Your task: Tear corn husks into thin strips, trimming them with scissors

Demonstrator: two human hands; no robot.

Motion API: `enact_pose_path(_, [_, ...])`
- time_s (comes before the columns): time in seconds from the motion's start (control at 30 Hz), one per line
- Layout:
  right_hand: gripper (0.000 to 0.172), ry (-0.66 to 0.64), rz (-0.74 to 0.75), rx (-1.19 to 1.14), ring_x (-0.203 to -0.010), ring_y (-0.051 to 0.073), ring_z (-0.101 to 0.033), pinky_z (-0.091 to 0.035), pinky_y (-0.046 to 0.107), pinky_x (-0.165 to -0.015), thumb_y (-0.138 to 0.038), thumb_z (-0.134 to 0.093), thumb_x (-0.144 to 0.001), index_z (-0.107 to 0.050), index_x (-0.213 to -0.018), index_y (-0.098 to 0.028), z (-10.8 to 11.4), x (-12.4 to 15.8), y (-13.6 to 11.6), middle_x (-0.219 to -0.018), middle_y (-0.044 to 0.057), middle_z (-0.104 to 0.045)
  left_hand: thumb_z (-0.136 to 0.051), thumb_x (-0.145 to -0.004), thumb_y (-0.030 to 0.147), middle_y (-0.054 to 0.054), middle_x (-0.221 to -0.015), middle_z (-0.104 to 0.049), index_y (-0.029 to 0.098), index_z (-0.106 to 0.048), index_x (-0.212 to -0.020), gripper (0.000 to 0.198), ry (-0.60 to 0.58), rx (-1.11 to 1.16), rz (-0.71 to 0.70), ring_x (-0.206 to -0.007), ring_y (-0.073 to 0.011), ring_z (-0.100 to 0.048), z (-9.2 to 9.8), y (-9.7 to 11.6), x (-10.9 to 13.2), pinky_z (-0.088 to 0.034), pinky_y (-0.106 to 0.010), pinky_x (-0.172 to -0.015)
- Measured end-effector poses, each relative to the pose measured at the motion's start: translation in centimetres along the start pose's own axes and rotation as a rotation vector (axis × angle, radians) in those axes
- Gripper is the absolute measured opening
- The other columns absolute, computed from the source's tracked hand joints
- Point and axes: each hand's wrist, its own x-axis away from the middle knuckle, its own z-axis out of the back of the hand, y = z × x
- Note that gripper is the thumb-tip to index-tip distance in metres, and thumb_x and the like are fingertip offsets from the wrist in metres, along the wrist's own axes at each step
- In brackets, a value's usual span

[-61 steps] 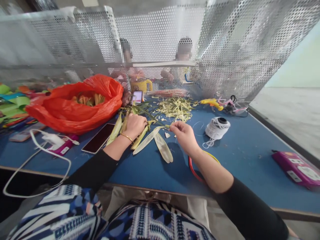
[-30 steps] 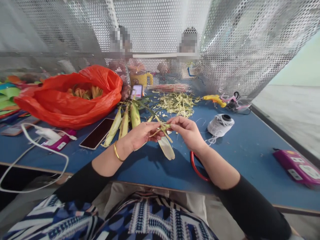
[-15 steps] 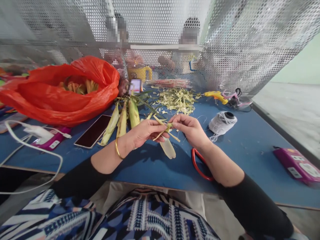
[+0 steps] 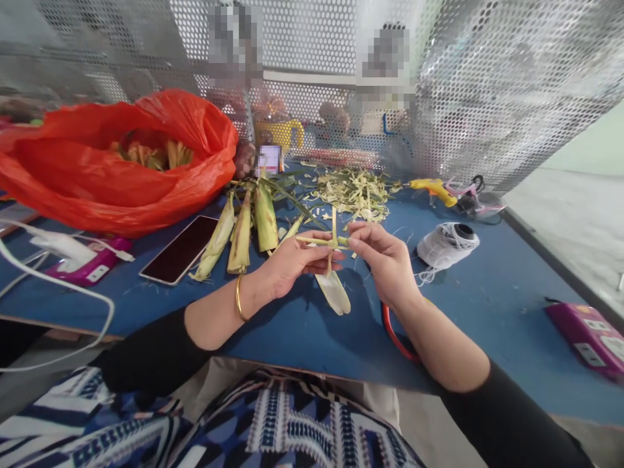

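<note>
My left hand and my right hand meet above the blue table and both pinch thin crossed strips of corn husk. One strip stands upright, another lies level between the fingers. A broad pale husk leaf lies on the table just under the hands. Three small husked corn ears lie side by side to the left of my left hand.
An orange plastic bag with corn stands at the back left, a dark phone beside it. A heap of husk shreds, a yellow glue gun, a white thread spool, red scissors and a pink power strip surround the hands. People sit behind the perforated screen.
My hands lifted off the table and came together. The long husk leaf dropped away; both hands now pinch thin strips, turned into a cross shape.
</note>
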Motion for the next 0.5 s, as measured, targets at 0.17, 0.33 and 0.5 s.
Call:
enact_pose_path(0.17, [0.010, -0.027, 0.011, 0.128, -0.108, 0.025, -0.057, -0.036, 0.042, -0.100, -0.028, -0.069, -0.073, -0.064, -0.066, -0.023, -0.36, 0.22, 0.45, -0.099, 0.005, -0.065, -0.076, -0.072, 0.022, -0.006, -0.080, -0.075, 0.017, -0.062, -0.095, 0.027, -0.045, 0.018, 0.001, -0.075, -0.0198, -0.073, -0.31, -0.34, 0.12, -0.055, -0.031, -0.075])
enact_pose_path(0.33, [0.011, -0.016, 0.010, 0.157, -0.107, 0.025, -0.057, -0.037, 0.043, -0.099, -0.027, -0.068, -0.073, -0.063, -0.064, -0.024, -0.51, 0.33, 0.58, -0.098, 0.005, -0.066, -0.076, -0.070, 0.023, -0.005, -0.075, -0.074, 0.017, -0.060, -0.090, 0.026, -0.021, 0.027, -0.007, -0.071, -0.0202, -0.073, -0.46, -0.47, 0.21, -0.055, -0.033, -0.075])
enact_pose_path(0.5, [0.012, -0.026, -0.046, 0.142, -0.108, 0.025, -0.057, -0.038, 0.043, -0.099, -0.028, -0.071, -0.070, -0.063, -0.063, -0.023, -0.73, 0.53, 0.40, -0.102, 0.006, -0.066, -0.078, -0.066, 0.022, -0.003, -0.070, -0.073, 0.017, -0.058, -0.089, 0.031, -0.012, 0.029, -0.025, -0.070, -0.0214, -0.073, -0.50, -0.64, 0.26, -0.056, -0.036, -0.077])
